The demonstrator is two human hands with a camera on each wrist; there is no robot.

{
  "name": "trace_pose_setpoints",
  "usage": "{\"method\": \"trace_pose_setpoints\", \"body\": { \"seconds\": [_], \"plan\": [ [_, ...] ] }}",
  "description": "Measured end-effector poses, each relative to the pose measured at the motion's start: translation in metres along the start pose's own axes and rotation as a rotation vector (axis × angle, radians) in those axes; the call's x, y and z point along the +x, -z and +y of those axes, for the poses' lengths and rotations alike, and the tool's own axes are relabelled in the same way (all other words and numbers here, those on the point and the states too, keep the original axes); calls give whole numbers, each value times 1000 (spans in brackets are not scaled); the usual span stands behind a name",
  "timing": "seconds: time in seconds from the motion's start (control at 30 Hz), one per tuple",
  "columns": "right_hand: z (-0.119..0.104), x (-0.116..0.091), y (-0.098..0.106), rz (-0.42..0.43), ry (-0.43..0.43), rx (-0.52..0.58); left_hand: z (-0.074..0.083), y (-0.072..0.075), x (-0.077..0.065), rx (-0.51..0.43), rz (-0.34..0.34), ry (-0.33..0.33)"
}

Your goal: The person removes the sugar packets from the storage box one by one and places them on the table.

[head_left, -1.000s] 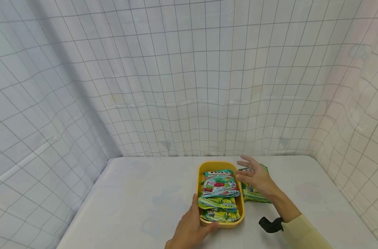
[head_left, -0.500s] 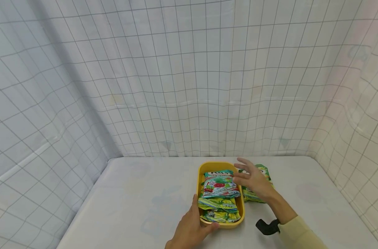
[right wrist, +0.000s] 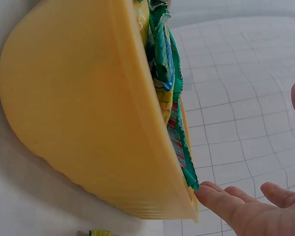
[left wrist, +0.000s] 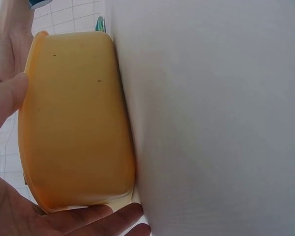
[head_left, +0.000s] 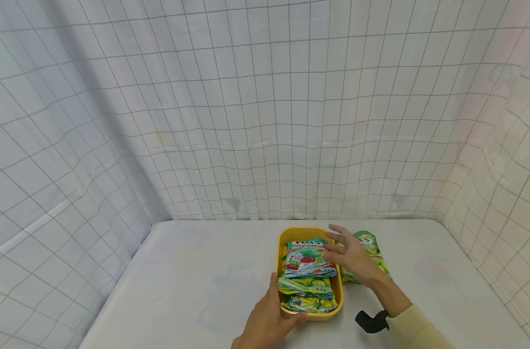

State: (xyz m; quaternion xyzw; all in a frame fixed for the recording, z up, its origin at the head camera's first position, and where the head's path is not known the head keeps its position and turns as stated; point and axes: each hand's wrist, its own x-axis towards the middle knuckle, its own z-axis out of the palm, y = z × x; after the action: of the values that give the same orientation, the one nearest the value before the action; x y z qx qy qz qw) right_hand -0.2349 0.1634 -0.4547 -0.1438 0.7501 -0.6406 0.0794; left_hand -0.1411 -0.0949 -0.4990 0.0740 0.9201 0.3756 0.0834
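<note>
L fingers point(head_left: 273, 287) touching yel. tub point(left wrist: 73, 123), R fingers point(head_left: 334, 257) nr mint pkt point(head_left: 306, 262)

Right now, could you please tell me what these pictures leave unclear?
Head: part of the green packet outside, behind the right hand.
Head: fine print on the Mint Blossom packet, too small.
Left wrist: that packet, hidden by the yellow tub's wall.
Right wrist: most of the green packet, cut by the bottom edge.

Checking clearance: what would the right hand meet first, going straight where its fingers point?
Likely the teal Mint Blossom packet, lying on top in the yellow tub: the right hand points over the tub's right rim toward it. Depth is unclear, so it might pass above.
</note>
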Motion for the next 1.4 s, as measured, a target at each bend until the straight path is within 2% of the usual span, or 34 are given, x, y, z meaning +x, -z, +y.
{"method": "trace_pose_setpoints", "body": {
  "seconds": [0.43,0.87,1.13,1.4],
  "plan": [
    [-1,-2,-6,21,-7,-17,-2,-1,0,0,6,-9],
    [3,0,-15,40,-51,-33,-3,-2,-1,-10,-1,-7],
    [-2,0,-20,38,-39,-39,-2,-1,-2,5,9,-47],
    [-1,1,-27,30,-38,-122,-2,-1,-1,12,13,-64]
  ]
}}
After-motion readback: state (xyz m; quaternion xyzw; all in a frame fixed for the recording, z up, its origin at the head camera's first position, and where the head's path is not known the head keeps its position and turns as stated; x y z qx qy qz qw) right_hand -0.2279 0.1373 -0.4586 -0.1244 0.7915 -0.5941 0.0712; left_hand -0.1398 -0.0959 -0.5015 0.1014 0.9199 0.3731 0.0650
